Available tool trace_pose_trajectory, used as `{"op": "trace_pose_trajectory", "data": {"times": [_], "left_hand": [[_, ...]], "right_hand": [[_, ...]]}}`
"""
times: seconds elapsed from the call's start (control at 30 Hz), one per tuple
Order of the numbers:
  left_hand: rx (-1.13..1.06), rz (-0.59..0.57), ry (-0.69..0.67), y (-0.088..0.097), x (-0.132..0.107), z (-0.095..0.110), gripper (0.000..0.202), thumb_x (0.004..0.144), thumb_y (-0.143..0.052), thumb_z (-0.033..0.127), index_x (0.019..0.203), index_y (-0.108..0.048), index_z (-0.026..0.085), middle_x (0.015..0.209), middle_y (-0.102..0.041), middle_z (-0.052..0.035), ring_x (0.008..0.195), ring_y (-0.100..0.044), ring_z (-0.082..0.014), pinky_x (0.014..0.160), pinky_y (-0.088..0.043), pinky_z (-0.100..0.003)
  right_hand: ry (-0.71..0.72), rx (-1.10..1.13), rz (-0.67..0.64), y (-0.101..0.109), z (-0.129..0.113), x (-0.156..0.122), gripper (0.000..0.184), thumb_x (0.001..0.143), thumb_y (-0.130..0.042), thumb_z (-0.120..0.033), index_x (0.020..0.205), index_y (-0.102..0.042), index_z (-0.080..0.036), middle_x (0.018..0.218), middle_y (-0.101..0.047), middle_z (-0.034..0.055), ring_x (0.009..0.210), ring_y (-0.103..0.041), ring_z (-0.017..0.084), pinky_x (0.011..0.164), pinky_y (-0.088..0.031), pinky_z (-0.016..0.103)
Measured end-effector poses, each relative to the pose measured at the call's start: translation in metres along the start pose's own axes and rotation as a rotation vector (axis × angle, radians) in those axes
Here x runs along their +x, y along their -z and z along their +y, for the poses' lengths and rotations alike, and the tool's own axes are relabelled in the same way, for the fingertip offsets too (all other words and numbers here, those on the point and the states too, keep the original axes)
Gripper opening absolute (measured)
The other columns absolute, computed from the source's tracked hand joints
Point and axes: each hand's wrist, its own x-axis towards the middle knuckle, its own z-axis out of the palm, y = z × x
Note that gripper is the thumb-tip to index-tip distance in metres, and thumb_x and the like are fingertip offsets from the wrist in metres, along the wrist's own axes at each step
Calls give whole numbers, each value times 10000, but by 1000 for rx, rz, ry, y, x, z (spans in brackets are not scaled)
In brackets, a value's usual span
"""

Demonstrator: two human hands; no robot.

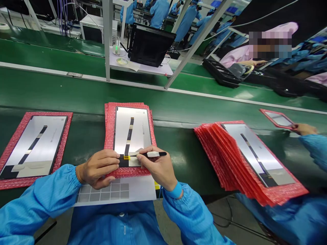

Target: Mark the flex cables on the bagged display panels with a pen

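In front of me a silver display panel (pixel 140 134) lies on a stack of red bubble-wrap bags (pixel 109 129). A dark flex cable (pixel 128 136) runs down its back to a yellow piece of tape (pixel 126 157) near the lower edge. My right hand (pixel 159 166) pinches a pair of tweezers (pixel 154 154), with the tips pointing left at the tape. My left hand (pixel 100 168) rests at the panel's lower left corner, fingers extended and thumb apart. A white sheet with grey squares (pixel 112 193) lies under the stack's near edge, partly covered by my left hand.
To the left another display panel (pixel 48 136) lies on a red bag. At right stands a leaning stack of red bags (pixel 217 153) with a panel on top. A co-worker's hand (pixel 305 129) holds a red-edged panel (pixel 277 118). A black monitor (pixel 150 44) stands beyond the green bench.
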Motion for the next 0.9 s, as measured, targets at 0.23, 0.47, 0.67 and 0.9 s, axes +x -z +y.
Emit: {"op": "trace_pose_trajectory", "data": {"times": [0.23, 0.47, 0.67, 0.9], "left_hand": [[2, -21, 1, -1, -2, 0, 325, 943, -569, 272, 1177, -668, 70, 1014, -763, -208, 1056, -727, -333, 868, -648, -490], [19, -58, 11, -1, -5, -2, 358, 996, -506, 387, 1173, -670, 122, 1170, -758, -227, 1156, -704, -334, 982, -592, -545], [43, -87, 4, -1, -5, -2, 388, 1021, -470, 436, 1133, -668, 121, 1179, -761, -220, 1180, -686, -341, 970, -585, -542], [58, -94, 8, -1, -1, -1, 388, 1028, -449, 439, 1110, -666, 128, 1158, -761, -224, 1131, -697, -334, 958, -584, -539]], "right_hand": [[2, -19, 2, -1, -1, 0, 176, 802, -787, -360, 794, -725, -195, 672, -698, 24, 567, -594, 164, 554, -489, 296], [7, -24, 1, 0, 0, 0, 177, 795, -790, -367, 785, -730, -201, 679, -710, 29, 548, -593, 166, 537, -491, 297], [-2, -24, -4, 0, -6, -1, 162, 793, -783, -354, 779, -732, -201, 672, -705, 29, 553, -596, 169, 543, -490, 300], [13, -33, 3, -1, -4, -1, 162, 801, -782, -353, 784, -732, -201, 733, -739, 44, 554, -606, 167, 542, -501, 302]]}}
